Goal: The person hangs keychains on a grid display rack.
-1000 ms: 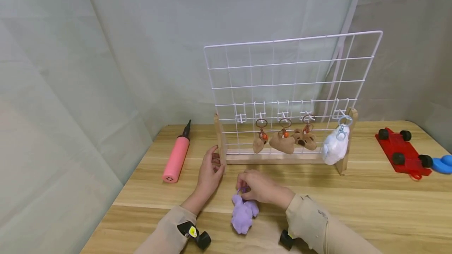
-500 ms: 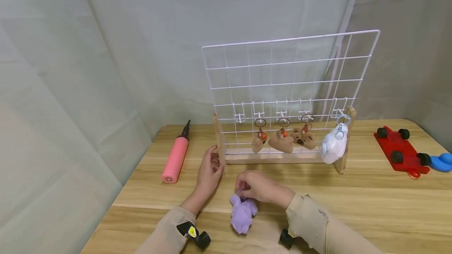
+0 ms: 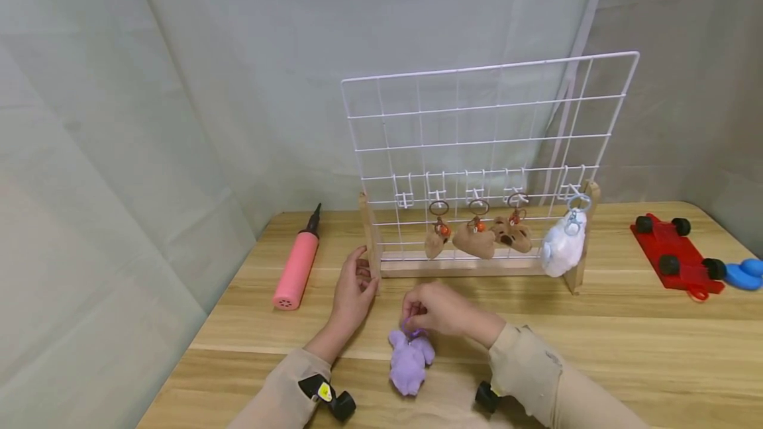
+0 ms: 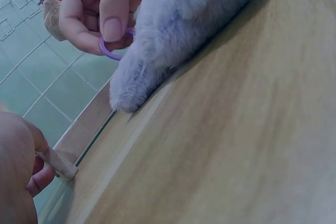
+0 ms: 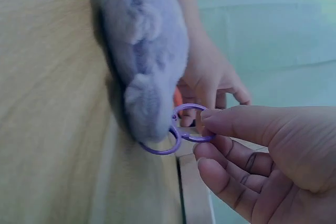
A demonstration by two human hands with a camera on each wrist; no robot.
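Observation:
A purple plush keychain (image 3: 408,366) lies on the table in front of the rack. My right hand (image 3: 441,310) pinches its purple ring (image 5: 184,107) between thumb and forefinger, while the plush body touches the wood. A second, linked purple loop (image 5: 164,152) shows in the right wrist view. My left hand (image 3: 354,286) grips the left wooden upright (image 3: 371,234) of the white wire rack (image 3: 489,70), near its foot. On the rack's hooks hang brown plush keychains (image 3: 475,241) and a white plush keychain (image 3: 563,247) with a blue ring. The leftmost hook (image 3: 405,198) bears nothing.
A pink hand pump (image 3: 296,270) with a black nozzle lies left of the rack. To the right, a red toy car (image 3: 676,250) with black wheels sits beside a blue object (image 3: 745,275) at the table's edge. Grey curtains (image 3: 238,85) stand behind.
My right hand has shifted slightly right, and more of the purple ring shows at its fingertips. My left hand stays on the upright. The plush body lies almost where it was.

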